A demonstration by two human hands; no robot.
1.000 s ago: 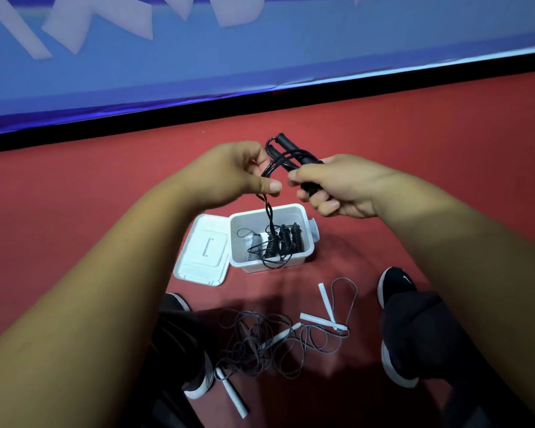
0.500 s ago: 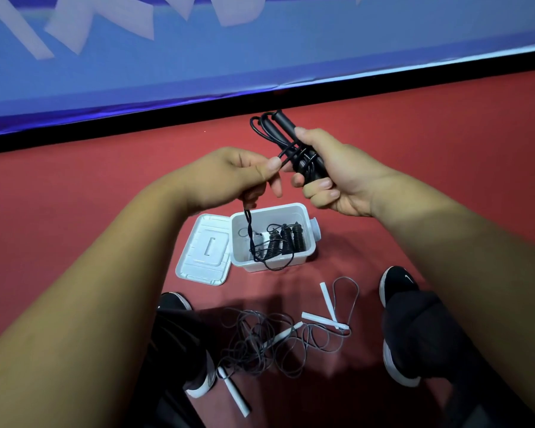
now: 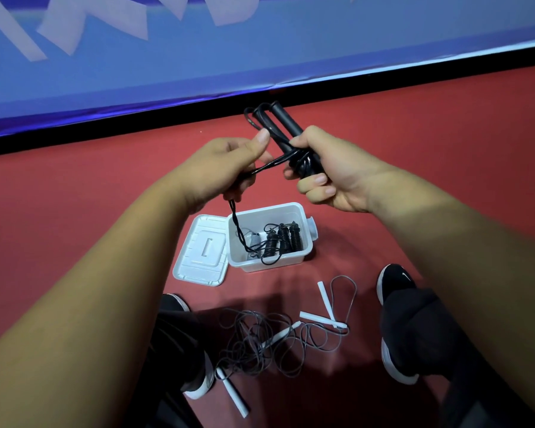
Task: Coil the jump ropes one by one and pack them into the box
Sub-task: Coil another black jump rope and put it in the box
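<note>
White box holds coiled black ropes, lid at nine o'clock; left fingers pinch, right fingers grip a black jump rope.

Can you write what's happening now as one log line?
step: coiling black rope | right hand: grips handles | left hand: pinches cord | box: open

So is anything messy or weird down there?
Yes. The grey jump ropes with white handles lie in a tangled heap on the red floor between the shoes, not coiled. The lid lies off beside the box. The right hand grips the partly wound black jump rope; its tail hangs from the left hand.
</note>
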